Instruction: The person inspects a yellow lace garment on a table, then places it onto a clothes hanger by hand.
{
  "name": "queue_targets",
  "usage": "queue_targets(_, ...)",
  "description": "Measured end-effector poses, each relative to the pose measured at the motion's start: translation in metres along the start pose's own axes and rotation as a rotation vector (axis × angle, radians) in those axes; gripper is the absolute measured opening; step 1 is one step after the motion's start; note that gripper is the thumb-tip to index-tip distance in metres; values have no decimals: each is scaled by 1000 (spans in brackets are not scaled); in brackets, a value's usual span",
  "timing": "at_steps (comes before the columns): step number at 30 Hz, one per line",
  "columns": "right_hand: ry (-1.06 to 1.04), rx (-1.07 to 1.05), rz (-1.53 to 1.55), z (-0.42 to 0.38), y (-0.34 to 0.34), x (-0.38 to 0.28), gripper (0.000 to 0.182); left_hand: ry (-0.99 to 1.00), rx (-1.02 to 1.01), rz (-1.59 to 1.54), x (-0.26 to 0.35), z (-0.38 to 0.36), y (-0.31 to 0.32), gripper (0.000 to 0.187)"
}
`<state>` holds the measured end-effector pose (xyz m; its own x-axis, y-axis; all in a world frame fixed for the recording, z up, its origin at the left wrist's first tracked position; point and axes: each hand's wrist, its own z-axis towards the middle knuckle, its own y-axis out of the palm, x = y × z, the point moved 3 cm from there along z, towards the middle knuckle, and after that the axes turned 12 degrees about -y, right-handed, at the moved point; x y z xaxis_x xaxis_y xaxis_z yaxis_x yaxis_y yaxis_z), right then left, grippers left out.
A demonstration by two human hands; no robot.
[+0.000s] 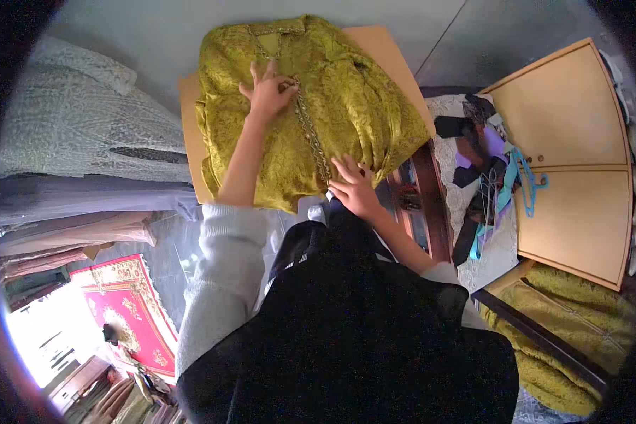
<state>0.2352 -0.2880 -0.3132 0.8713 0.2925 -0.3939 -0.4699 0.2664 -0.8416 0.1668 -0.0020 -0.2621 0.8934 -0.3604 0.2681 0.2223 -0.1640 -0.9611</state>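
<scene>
An olive-yellow patterned shirt (346,92) is spread over a tan board, its collar at the far side. A dark, beaded-looking trim (308,127) runs down its front. At the upper end of that trim, my left hand (267,94) has thumb and forefinger pinched together on the cloth, the other fingers spread. Near the bottom edge, my right hand (355,189) lies on the shirt beside the trim's lower end with its fingers apart.
The tan board (392,56) shows behind the shirt. At right are a wooden cabinet (562,134), blue hangers (528,184) and more olive cloth (544,332). White lace-like fabric (85,106) and folded cloths lie left. A red rug (127,304) covers part of the tiled floor.
</scene>
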Motion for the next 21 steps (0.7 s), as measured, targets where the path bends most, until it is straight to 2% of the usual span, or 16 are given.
queue_targets(2, 92, 97, -15, 0, -7, 1, 21, -22, 189, -70, -8, -37, -23, 53)
queue_targets(3, 136, 114, -47, 2, -5, 10, 30, -65, 284, -95, -15, -58, -31, 56)
queue_targets(5, 211, 240, -78, 12, -21, 22, 30, -138, 466, -337, -50, -100, -36, 60)
queue_targets(7, 322, 234, -241, 24, -30, 38, 39, -330, 569, -295, -91, -141, -27, 68)
queue_targets(8, 378, 259, -328, 31, -36, 44, 43, -463, 508, -228, -105, -156, -25, 71)
queue_targets(9, 303, 403, -191, 37, -40, 54, 60, -595, 445, -160, -117, -169, -24, 75)
queue_targets(11, 493, 278, -346, 41, -43, 60, 70, -695, 326, -99, -130, -185, -23, 80)
queue_targets(12, 519, 285, -271, 43, -41, 66, 72, -712, 187, -90, -130, -187, -27, 76)
queue_targets(14, 555, 111, -344, 44, -36, 69, 68, -603, 233, -135, -139, -185, -16, 63)
queue_targets(15, 523, 219, -313, 42, -33, 72, 48, -652, 260, -104, -135, -188, -10, 45)
queue_targets(16, 509, 208, -309, 40, -31, 75, 48, -619, 294, -138, -134, -188, -7, 38)
queue_targets(18, 545, 56, -352, 36, -30, 79, 25, -555, 372, -175, -129, -190, -3, 20)
queue_targets(19, 542, 48, -351, 32, -32, 80, 25, -563, 368, -176, -132, -193, -2, 20)
queue_targets(21, 394, 193, -326, 27, -46, 75, 26, -425, 434, -191, -133, -199, -7, 12)
